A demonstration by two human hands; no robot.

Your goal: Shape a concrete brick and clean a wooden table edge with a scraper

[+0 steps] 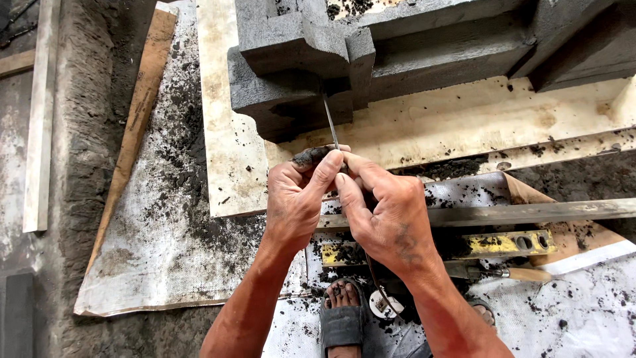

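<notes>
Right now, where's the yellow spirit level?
In the head view, the yellow spirit level lies right of the right hand, just below the long metal bar and above the wooden-handled tool.

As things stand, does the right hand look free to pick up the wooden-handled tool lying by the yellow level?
Probably not right away. The right hand is pinched with the left hand around a thin metal blade set against the grey moulded block. The wooden-handled tool lies uncovered just beside that wrist, below the yellow level.
</notes>
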